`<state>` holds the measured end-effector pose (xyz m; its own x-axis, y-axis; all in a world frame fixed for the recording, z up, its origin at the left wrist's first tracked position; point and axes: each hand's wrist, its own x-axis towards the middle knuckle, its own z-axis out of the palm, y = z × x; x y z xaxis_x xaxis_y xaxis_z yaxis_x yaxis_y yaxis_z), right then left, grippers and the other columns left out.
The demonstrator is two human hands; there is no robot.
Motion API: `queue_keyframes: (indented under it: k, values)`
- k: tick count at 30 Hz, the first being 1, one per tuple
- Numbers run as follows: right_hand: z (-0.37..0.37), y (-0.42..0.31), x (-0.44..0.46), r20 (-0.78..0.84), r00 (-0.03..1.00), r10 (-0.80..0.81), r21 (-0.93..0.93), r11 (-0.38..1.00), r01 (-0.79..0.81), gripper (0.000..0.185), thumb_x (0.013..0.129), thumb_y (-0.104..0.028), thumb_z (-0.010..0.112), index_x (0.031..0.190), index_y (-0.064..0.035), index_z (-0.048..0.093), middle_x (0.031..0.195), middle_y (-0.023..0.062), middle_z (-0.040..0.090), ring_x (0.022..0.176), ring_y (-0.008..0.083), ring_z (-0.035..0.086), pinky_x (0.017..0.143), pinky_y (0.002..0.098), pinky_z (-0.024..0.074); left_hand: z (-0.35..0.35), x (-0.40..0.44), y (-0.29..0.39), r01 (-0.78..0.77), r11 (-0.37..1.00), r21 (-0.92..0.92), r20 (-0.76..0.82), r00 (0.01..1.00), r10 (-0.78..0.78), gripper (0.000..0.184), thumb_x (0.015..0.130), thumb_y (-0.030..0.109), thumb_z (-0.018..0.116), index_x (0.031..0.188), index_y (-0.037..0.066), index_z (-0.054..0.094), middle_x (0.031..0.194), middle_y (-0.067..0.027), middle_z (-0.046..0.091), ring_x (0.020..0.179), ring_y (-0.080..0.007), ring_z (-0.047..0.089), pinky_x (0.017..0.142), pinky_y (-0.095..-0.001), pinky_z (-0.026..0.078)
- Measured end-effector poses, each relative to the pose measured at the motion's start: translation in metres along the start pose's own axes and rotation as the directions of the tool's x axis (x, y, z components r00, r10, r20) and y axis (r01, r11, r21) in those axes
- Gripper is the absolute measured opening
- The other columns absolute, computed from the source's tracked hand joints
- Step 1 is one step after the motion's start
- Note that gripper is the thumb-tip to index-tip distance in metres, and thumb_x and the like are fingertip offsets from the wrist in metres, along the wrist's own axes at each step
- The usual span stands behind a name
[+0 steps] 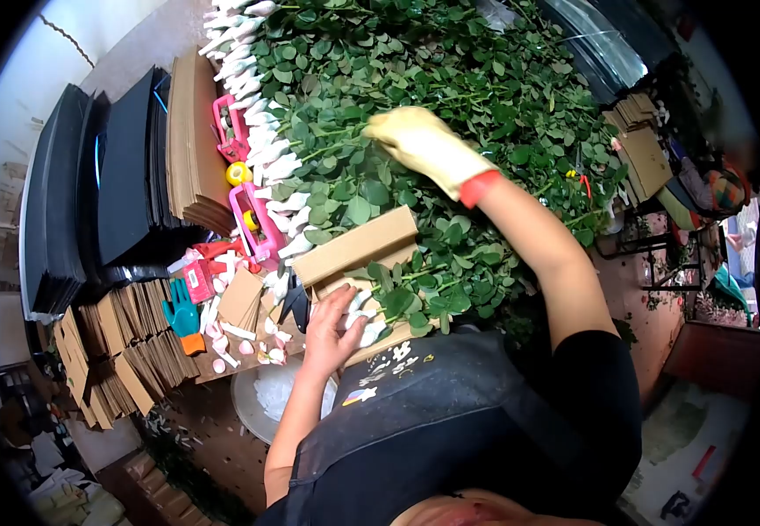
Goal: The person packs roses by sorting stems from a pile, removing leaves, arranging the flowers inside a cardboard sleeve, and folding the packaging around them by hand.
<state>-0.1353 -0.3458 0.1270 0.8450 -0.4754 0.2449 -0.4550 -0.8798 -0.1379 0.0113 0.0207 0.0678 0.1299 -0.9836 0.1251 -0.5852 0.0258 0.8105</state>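
Observation:
My left hand [331, 330] is bare and lies with its fingers spread over white-wrapped flower heads [371, 323] in an open cardboard piece [358, 250]. Leafy stems run from these heads to the right. My right hand [415, 145], in a pale yellow glove with a red cuff, is over the big pile of green leafy stems [485, 96]. Its fingers are bent and point left; whether they hold a stem cannot be made out. A row of white-wrapped heads [274, 162] lines the left side of the pile. Black scissors [296, 302] lie beside my left hand.
Pink tape dispensers [257, 230] and stacked cardboard sheets [194, 145] stand left of the pile, with black sheets [130, 167] beyond. A teal glove [181, 307] rests on folded cardboard [134, 337]. A basin [253, 399] sits below the table edge. A person [717, 188] is at the far right.

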Motion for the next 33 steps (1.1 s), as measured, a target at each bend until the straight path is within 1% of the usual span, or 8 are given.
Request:
queue_keyframes:
  k: [1,5,9,13,15,19,28,33]
  values:
    - [0.026,0.006,0.018,-0.164,0.981,-0.102,-0.048,0.994,0.096,0.024,0.096,-0.014,0.061,0.115,-0.0122,0.076,0.105,0.0129,0.076,0.1,0.032,0.073,0.099,0.046,0.0563,-0.002,0.002,-0.001,-0.043,0.997,0.068,-0.003,0.999,0.044,0.051,0.089,0.016,0.081,0.136,0.008,0.067,0.135,-0.0175,0.068,0.116,-0.0344,0.066,0.099,-0.0408,0.053]
    - [0.054,-0.001,0.06,0.352,0.913,0.204,-0.269,0.957,-0.11,0.024,0.097,-0.018,0.062,0.115,-0.0166,0.077,0.121,0.005,0.074,0.127,0.0215,0.063,0.113,0.0432,0.0427,0.003,0.005,0.001,-0.035,0.977,0.208,-0.072,0.996,0.051,0.037,0.091,0.014,0.078,0.126,0.007,0.072,0.13,-0.0141,0.071,0.113,-0.0341,0.065,0.099,-0.0424,0.053]
    - [-0.005,-0.015,0.052,-0.57,0.81,-0.138,-0.038,0.989,0.142,0.017,0.085,-0.007,0.072,0.101,-0.0111,0.076,0.111,0.0082,0.075,0.105,0.0265,0.07,0.1,0.0442,0.0536,0.012,0.007,-0.004,-0.042,0.992,0.119,-0.173,0.983,0.062,0.026,0.091,0.011,0.077,0.116,0.006,0.074,0.118,-0.0125,0.074,0.107,-0.0329,0.068,0.094,-0.0424,0.052]
    - [-0.086,-0.057,-0.013,-0.387,0.862,-0.327,0.153,0.899,0.41,0.032,0.08,0.004,0.069,0.106,-0.0138,0.077,0.107,0.0065,0.078,0.094,0.0283,0.073,0.076,0.044,0.0594,0.014,0.007,-0.013,0.043,0.997,-0.071,-0.177,0.983,-0.055,0.024,0.088,0.01,0.079,0.111,0.004,0.076,0.112,-0.0117,0.075,0.099,-0.0308,0.069,0.089,-0.0385,0.052]
    - [-0.106,-0.077,-0.053,0.035,0.955,-0.293,0.384,0.886,0.258,0.04,0.071,0.01,0.065,0.102,-0.011,0.076,0.094,0.0086,0.077,0.082,0.0321,0.073,0.071,0.0443,0.059,0.02,0.003,-0.015,0.249,0.893,-0.374,-0.154,0.933,-0.325,0.044,0.088,0.01,0.081,0.129,0.002,0.069,0.116,-0.0135,0.076,0.101,-0.0247,0.072,0.09,-0.0367,0.055]
    - [-0.054,-0.076,-0.131,0.256,0.965,-0.064,0.245,0.97,0.0,0.044,0.065,0.008,0.065,0.106,-0.0056,0.074,0.109,0.0094,0.077,0.084,0.0349,0.072,0.068,0.0441,0.0554,0.024,-0.002,-0.035,0.106,0.949,-0.297,-0.127,0.981,-0.149,0.081,0.088,-0.001,0.08,0.153,0.009,0.032,0.141,-0.0176,0.061,0.106,-0.0183,0.062,0.094,-0.0341,0.054]
    - [-0.07,-0.089,-0.154,0.06,0.984,-0.167,0.459,0.88,0.121,0.036,0.07,0.006,0.063,0.099,-0.0109,0.076,0.091,0.0104,0.076,0.075,0.0337,0.071,0.066,0.0465,0.0539,0.021,-0.005,-0.049,0.214,0.937,-0.276,-0.033,0.972,-0.232,0.069,0.09,-0.001,0.078,0.147,0.005,0.04,0.134,-0.0129,0.061,0.12,-0.0218,0.062,0.1,-0.0351,0.053]
    - [-0.01,-0.077,-0.159,0.433,0.901,0.006,-0.026,1.0,0.006,0.014,0.083,-0.009,0.068,0.092,-0.0137,0.078,0.088,0.012,0.075,0.078,0.0327,0.074,0.067,0.0437,0.0599,0.019,0.003,-0.024,0.151,0.907,-0.393,-0.131,0.967,-0.218,0.072,0.088,0.003,0.082,0.151,0.008,0.046,0.134,-0.0113,0.063,0.114,-0.0205,0.065,0.096,-0.0346,0.056]
